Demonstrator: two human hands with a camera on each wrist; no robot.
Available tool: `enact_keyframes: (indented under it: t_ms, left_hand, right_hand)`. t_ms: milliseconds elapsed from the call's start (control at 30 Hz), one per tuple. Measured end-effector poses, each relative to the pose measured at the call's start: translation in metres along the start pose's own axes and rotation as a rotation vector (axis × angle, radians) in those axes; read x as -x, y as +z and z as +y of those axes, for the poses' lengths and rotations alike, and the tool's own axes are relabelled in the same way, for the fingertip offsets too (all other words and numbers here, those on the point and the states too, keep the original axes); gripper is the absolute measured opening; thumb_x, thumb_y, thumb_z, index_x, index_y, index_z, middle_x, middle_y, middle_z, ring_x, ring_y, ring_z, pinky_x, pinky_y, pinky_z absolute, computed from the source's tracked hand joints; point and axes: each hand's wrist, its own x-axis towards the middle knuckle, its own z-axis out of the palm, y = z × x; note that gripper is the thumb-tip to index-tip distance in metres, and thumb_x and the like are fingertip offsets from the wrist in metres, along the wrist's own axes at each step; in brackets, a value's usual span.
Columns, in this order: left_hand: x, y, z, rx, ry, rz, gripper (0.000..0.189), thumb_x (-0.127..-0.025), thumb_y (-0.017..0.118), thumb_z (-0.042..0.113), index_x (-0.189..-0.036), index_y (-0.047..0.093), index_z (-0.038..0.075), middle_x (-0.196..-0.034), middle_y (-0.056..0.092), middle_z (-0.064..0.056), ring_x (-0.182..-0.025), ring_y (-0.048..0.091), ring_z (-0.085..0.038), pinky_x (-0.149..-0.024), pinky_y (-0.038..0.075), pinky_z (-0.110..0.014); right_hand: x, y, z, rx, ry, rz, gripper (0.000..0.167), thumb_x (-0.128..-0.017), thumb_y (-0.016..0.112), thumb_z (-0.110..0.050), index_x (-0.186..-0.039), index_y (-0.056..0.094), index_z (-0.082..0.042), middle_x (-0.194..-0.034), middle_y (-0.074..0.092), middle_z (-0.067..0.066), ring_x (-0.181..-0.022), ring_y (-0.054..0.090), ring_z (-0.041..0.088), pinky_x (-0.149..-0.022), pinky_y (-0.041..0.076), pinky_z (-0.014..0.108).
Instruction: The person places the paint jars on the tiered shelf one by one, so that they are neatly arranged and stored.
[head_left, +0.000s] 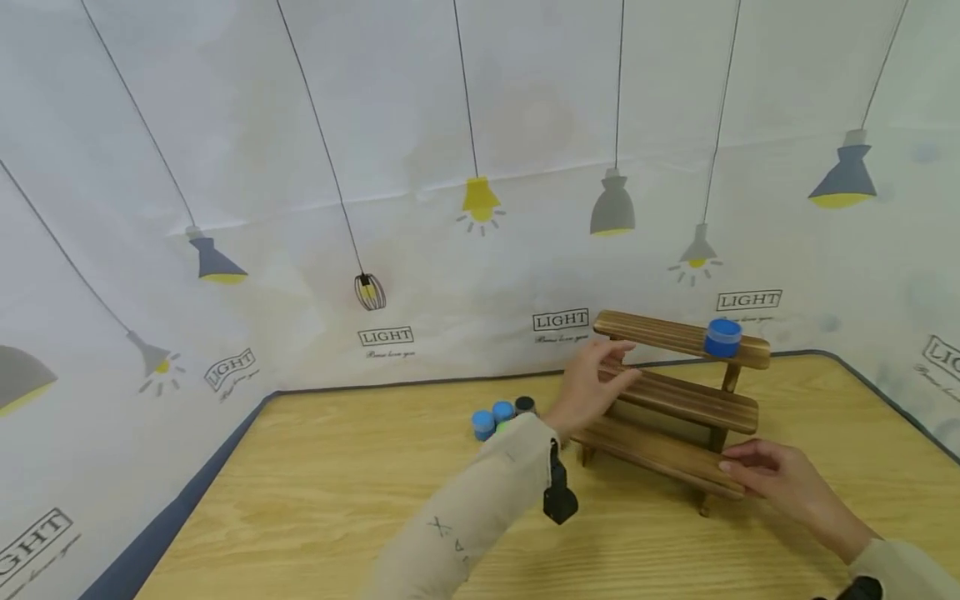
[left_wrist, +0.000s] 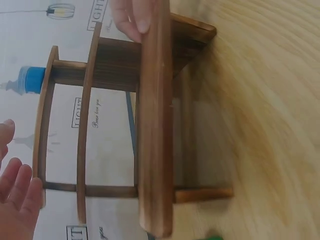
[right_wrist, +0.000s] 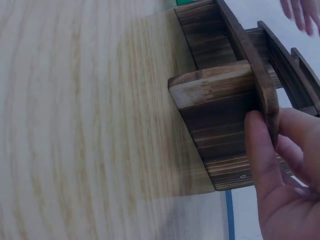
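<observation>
Hands (head_left: 587, 387) (head_left: 782, 479) at shelf (head_left: 686, 398); black lid (head_left: 525, 403) in head view only.

In the head view, your left sleeve (head_left: 472, 500) covers most of the green item (head_left: 502, 427) near the centre and the base of the black-topped jar (head_left: 525, 405); your left hand (head_left: 588, 387) hides part of the wooden stand (head_left: 660, 454). Your right sleeve (head_left: 903, 567) runs off the lower right corner, and the grey printed lamp (head_left: 22, 379) is cut at the left edge. You can't read the tiny script (head_left: 390, 354) beneath the signs. In the left wrist view, your right hand (left_wrist: 127, 15) is clipped at the top — and the tabletop (left_wrist: 270, 125) smears. In the right wrist view, your left fingers blur, cropped at upper right.
</observation>
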Motion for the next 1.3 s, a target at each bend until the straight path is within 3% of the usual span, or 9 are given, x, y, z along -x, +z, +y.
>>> enact_keyframes:
  t_ms: [233,567,700,800,1033,1300]
  left_hand:
    - [0.018,-0.030,-0.013,0.005,-0.041,0.031,0.035,-0.087,0.057,0.025,-0.120,0.055,0.013,-0.110,0.051,-0.008,-0.093,0.052,-0.010,-0.074,0.045,-0.018]
    - [0.048,-0.062,-0.030,0.035,-0.087,0.043,0.031,-0.088,0.056,0.020,-0.118,0.055,0.012,-0.108,0.054,-0.003,-0.093,0.054,-0.014,-0.075,0.046,-0.023]
    - [0.063,-0.073,-0.024,0.076,-0.116,0.052,0.029,-0.089,0.055,0.014,-0.116,0.056,0.006,-0.106,0.054,-0.010,-0.092,0.054,-0.024,-0.076,0.046,-0.029]
    - [0.070,-0.077,-0.021,0.094,-0.132,0.075,0.028,-0.088,0.055,0.010,-0.115,0.056,0.002,-0.103,0.055,-0.014,-0.089,0.054,-0.029,-0.076,0.046,-0.032]
    - [0.078,-0.070,-0.055,0.089,-0.159,0.094,0.030,-0.086,0.058,0.016,-0.114,0.058,0.006,-0.099,0.057,-0.009,-0.085,0.056,-0.016,-0.072,0.047,-0.024]
    - [0.094,-0.078,-0.067,0.087,-0.208,0.095,0.031,-0.088,0.056,0.018,-0.118,0.056,0.011,-0.101,0.057,-0.007,-0.089,0.055,-0.020,-0.075,0.046,-0.028]
  right_hand:
    - [0.000,0.000,0.002,0.018,-0.022,0.021,0.038,-0.088,0.056,-0.019,-0.108,0.054,0.013,-0.092,0.063,0.015,-0.067,0.059,0.007,-0.057,0.050,0.028]
    - [0.000,0.001,0.001,0.001,0.001,0.004,0.039,-0.088,0.056,-0.020,-0.109,0.053,0.014,-0.090,0.064,0.012,-0.068,0.059,0.005,-0.057,0.050,0.028]
    - [0.001,0.002,0.000,0.007,-0.020,0.008,0.038,-0.088,0.055,-0.018,-0.108,0.054,0.014,-0.088,0.064,0.009,-0.066,0.059,0.006,-0.056,0.050,0.028]
    - [0.001,0.003,0.000,0.024,-0.049,0.019,0.036,-0.088,0.055,-0.017,-0.106,0.055,0.014,-0.085,0.064,0.007,-0.064,0.058,0.007,-0.055,0.049,0.028]
    - [0.001,0.002,0.000,0.022,-0.055,0.017,0.035,-0.089,0.055,-0.015,-0.107,0.054,0.015,-0.084,0.064,0.008,-0.064,0.058,0.006,-0.055,0.050,0.028]
    - [0.002,0.002,0.000,0.008,-0.044,0.018,0.036,-0.088,0.056,-0.016,-0.106,0.054,0.015,-0.085,0.065,0.008,-0.065,0.059,0.006,-0.055,0.050,0.029]
